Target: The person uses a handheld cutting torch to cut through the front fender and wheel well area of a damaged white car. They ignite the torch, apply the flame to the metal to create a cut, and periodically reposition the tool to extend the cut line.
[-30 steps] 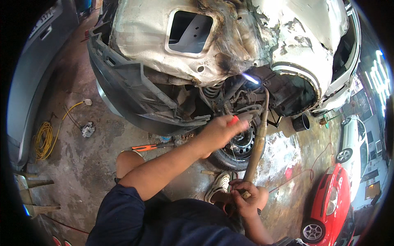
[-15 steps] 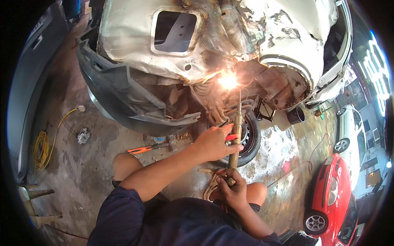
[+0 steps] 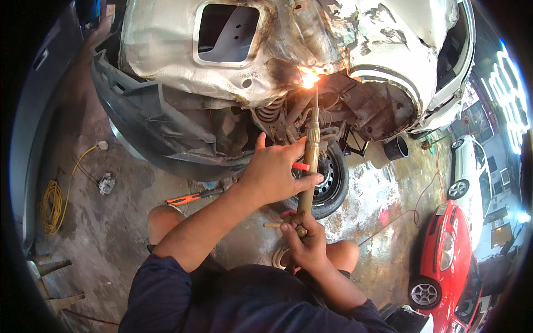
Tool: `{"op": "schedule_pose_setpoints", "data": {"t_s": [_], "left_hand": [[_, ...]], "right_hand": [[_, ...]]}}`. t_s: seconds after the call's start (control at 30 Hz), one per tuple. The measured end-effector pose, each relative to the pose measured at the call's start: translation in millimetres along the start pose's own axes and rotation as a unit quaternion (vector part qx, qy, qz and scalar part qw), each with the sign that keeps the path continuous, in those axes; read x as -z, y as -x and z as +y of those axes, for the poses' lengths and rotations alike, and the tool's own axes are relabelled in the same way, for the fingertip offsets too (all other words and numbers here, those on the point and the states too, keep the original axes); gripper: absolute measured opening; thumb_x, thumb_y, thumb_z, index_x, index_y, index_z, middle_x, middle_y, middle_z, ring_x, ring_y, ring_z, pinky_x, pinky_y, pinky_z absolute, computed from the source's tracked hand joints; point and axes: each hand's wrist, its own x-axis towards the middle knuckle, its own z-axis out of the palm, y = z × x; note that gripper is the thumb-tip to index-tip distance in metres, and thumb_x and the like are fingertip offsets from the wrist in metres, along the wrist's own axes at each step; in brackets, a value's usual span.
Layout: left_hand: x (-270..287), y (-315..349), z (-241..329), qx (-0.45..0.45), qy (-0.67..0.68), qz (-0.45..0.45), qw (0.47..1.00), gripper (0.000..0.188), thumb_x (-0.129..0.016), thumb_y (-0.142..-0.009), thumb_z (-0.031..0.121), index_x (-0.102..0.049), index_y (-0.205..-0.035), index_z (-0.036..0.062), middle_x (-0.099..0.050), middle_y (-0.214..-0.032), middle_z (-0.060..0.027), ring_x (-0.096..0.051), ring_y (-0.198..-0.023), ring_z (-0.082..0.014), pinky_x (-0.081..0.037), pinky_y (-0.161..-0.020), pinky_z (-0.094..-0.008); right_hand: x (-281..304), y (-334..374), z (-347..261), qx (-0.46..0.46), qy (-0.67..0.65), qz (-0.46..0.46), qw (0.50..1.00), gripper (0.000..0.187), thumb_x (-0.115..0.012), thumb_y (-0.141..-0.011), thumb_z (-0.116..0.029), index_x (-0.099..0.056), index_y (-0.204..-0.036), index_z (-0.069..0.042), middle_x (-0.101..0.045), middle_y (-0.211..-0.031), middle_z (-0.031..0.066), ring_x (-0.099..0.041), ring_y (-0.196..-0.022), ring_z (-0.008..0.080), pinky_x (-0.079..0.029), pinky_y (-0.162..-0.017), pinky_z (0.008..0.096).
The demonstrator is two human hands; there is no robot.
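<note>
Centre of frame, head view: brass-coloured torch [image 3: 312,155] runs up-frame from your right hand [image 3: 309,247], clasped round its base. Your left hand [image 3: 270,175], nearer tip, grips red stick [image 3: 301,166], thumb across torch (forefinger lifted). Long axis near-vertical, leaning slightly right; tip points upper centre, toward flame [image 3: 310,79] at car body [image 3: 300,41].

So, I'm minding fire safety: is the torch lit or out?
Lit: the torch has a bright flame at its tip, beside the car.
</note>
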Motion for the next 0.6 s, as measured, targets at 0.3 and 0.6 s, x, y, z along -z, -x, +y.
{"op": "schedule_pose_setpoints", "data": {"t_s": [0.3,0.6], "left_hand": [[7.8,-2.1,-5.8,0.015,0.079,-0.024,0.996,0.078,-0.081,-0.089,0.061,-0.065,-0.141,0.0045,-0.081,-0.110,-0.0132,-0.077,-0.107,-0.0340,-0.030,-0.122,-0.0716],[15.6,-11.7,-12.5,0.041,0.127,0.034,0.990,0.068,-0.078,-0.094,0.060,-0.069,-0.129,0.0018,-0.078,-0.108,-0.0165,-0.075,-0.096,-0.0338,-0.055,-0.094,-0.0479]], "right_hand": [[-2.9,-2.9,-10.2,0.009,-0.006,0.003,1.000,0.019,-0.076,-0.102,-0.005,-0.069,-0.119,0.001,-0.072,-0.098,0.0085,-0.070,-0.073,0.0105,-0.060,-0.062,0.0278],[4.5,4.1,-3.8,-0.017,-0.034,-0.019,0.999,0.015,-0.073,-0.103,-0.004,-0.070,-0.118,0.001,-0.076,-0.110,0.0121,-0.073,-0.086,0.0157,-0.059,-0.077,0.0311]]}}
